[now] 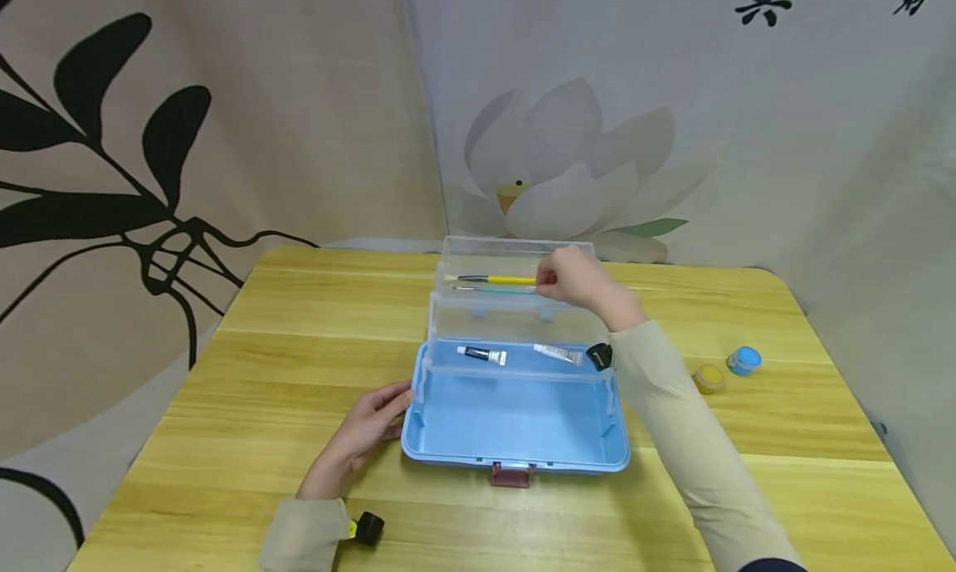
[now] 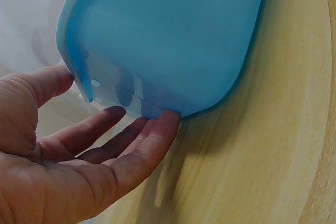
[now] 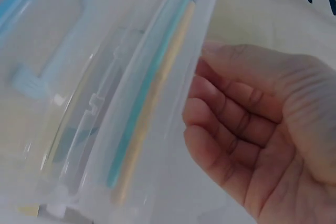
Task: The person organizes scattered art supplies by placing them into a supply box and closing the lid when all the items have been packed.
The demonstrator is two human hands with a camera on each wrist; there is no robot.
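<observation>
In the head view, a light blue plastic box [image 1: 515, 422] stands open, its clear upper trays [image 1: 448, 315] raised at the back. My left hand [image 1: 373, 422] holds the box's left side. In the left wrist view its thumb is at the rim and the fingertips [image 2: 170, 119] are against the side wall. My right hand [image 1: 575, 280] reaches to the top tray and pinches its edge, fingers curled in the right wrist view. Inside that tray lie a yellow-handled paintbrush [image 1: 511, 280] and a teal-handled one [image 3: 149, 85]. Two small paint tubes, one dark-labelled [image 1: 481, 355] and one white [image 1: 558, 354], lie lower down.
Right of the box, past the right forearm, stand a yellow paint jar [image 1: 708, 378] and a blue paint jar [image 1: 744, 360]. A brown latch [image 1: 512, 475] hangs at the box's front. Patterned fabric [image 1: 336, 124] rises behind the wooden table [image 1: 299, 348].
</observation>
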